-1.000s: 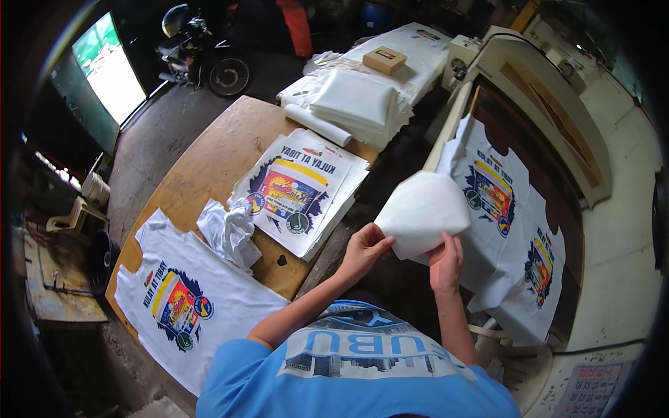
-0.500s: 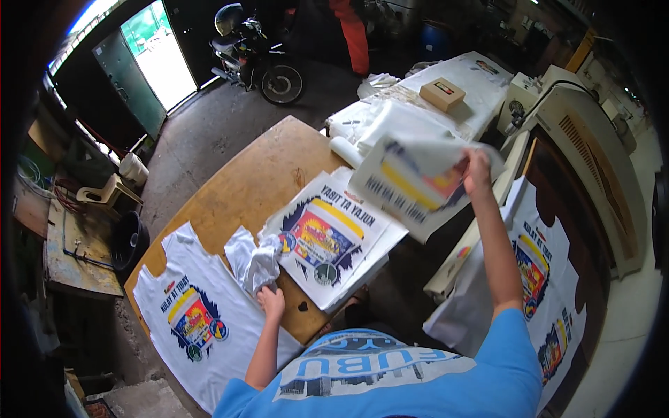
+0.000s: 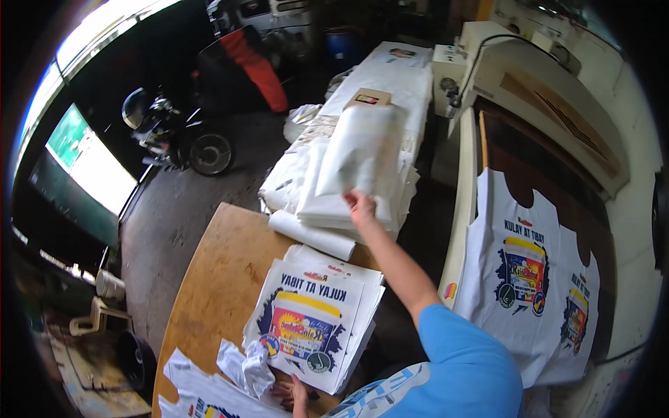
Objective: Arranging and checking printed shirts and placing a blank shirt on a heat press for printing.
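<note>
My right hand [image 3: 360, 206] is closed on the lower edge of a blurred, pale translucent sheet [image 3: 359, 146], held over the pile of white sheets [image 3: 310, 209] on the long bench. My left hand [image 3: 296, 390] is low in view beside a crumpled white cloth [image 3: 240, 366] and a stack of printed sheets [image 3: 306, 320]; its shadowed fingers are too unclear to read. A printed white shirt [image 3: 191, 386] lies at the wooden table's [image 3: 198, 279] near left. Two printed shirts [image 3: 523, 272] lie on the heat press platen to my right.
A cardboard box [image 3: 369, 96] and a paper roll [image 3: 310, 233] are on or beside the bench. The press's raised housing [image 3: 536, 90] stands at right. A motorcycle [image 3: 178, 143], dark cover with red panel [image 3: 254, 66], plastic chair [image 3: 94, 320], buckets [image 3: 136, 359] and open doorway [image 3: 104, 167] are beyond.
The sheet in my right hand has swung left and away from me onto the bench pile. My left hand left the sheet and went down to the crumpled cloth. The view has shifted.
</note>
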Demonstrator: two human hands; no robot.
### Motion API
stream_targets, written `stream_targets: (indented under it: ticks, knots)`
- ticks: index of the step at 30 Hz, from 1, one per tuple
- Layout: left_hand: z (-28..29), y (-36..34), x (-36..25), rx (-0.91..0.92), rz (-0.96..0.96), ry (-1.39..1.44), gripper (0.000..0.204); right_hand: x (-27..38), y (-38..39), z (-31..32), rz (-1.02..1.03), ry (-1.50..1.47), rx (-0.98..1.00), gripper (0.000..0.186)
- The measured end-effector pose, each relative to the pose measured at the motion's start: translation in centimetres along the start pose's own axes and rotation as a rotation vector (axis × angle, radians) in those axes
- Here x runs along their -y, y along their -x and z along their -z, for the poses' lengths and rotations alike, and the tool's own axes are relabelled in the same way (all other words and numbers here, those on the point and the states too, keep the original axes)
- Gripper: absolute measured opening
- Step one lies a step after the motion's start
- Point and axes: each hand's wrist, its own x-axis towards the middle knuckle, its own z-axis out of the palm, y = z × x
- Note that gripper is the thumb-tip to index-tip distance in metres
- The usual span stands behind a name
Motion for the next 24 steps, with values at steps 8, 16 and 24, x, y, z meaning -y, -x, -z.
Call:
stream_targets:
  ticks: [8,16,24]
  knots:
    - [0.6,-2.1,1.5,-0.02,0.084,-0.106,0.088,-7.5,1.1,0.6,-0.201,0.059,-0.261,0.025]
    - [0.9,-3.0,4.5,-0.026,0.051,-0.011,0.09,-10.3,0.0,2.4,-0.215,0.113,-0.263,0.021]
    - [-2.1,-6.0,6.0,0.037,-0.161,0.059,0.094,-7.8,6.8,5.5,-0.379,0.267,0.015,0.012]
